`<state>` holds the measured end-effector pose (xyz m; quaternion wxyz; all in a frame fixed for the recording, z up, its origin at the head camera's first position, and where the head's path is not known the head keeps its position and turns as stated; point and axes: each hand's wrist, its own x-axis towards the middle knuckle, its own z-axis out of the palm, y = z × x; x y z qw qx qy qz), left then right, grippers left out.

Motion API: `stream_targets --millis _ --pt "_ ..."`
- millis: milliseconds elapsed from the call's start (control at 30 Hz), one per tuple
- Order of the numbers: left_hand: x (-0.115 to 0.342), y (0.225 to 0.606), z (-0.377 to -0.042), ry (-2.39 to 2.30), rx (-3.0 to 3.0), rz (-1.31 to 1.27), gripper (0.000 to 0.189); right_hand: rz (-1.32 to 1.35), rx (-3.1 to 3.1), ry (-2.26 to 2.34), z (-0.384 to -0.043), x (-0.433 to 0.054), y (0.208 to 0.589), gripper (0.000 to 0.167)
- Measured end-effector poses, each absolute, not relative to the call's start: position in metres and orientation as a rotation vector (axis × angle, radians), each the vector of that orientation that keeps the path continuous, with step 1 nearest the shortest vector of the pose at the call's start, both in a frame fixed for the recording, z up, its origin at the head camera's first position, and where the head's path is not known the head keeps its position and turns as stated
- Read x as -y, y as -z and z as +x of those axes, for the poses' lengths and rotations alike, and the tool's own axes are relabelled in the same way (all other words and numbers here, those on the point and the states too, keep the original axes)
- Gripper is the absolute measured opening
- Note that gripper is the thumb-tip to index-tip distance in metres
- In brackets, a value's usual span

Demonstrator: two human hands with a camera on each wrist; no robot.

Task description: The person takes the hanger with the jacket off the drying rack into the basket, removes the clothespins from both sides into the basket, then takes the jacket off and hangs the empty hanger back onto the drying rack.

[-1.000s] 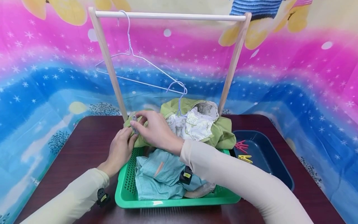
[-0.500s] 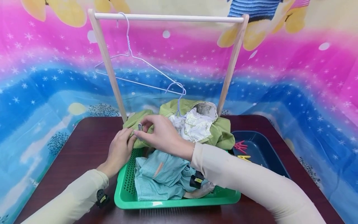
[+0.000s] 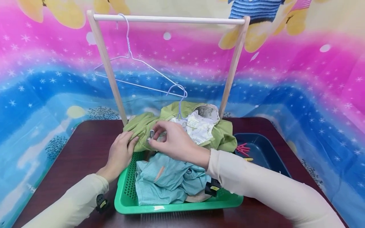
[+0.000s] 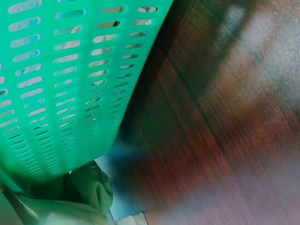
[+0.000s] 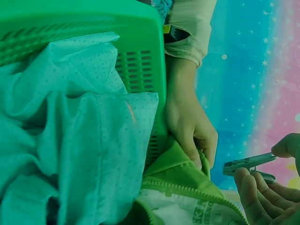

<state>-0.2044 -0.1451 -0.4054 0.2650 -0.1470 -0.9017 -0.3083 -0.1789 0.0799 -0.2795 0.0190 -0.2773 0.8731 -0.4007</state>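
Observation:
A green jacket (image 3: 225,134) with a white printed lining lies across the back of the green basket (image 3: 179,207). Out of its neck rises the hook of a lilac hanger (image 3: 180,106). My left hand (image 3: 118,154) pinches the jacket's fabric at the left, thumb and fingers closed on a fold, as the right wrist view shows. Between thumb and fingers, my right hand (image 3: 174,141) holds a grey clothespin (image 5: 239,165), apart from the fabric in the right wrist view. The left wrist view shows the basket's slotted side (image 4: 61,93), with the left hand out of sight.
A second lilac hanger (image 3: 129,50) hangs from the wooden rack's bar (image 3: 171,19). Teal clothing (image 3: 162,186) lies in the basket. At the right, a dark blue tray (image 3: 263,150) holds pink clothespins (image 3: 243,149) and a yellow clothespin (image 3: 248,159), partly behind my right sleeve.
My right hand has moved right and slightly down, away from the left hand, with the clothespin still in its fingers. The left hand stays at the jacket.

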Motion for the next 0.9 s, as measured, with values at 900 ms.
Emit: stream_targets --millis 900 --pt "0.145 0.407 -0.204 0.804 2.412 -0.411 0.015 -0.692 -2.575 1.393 -0.173 -0.137 0.288 0.028"
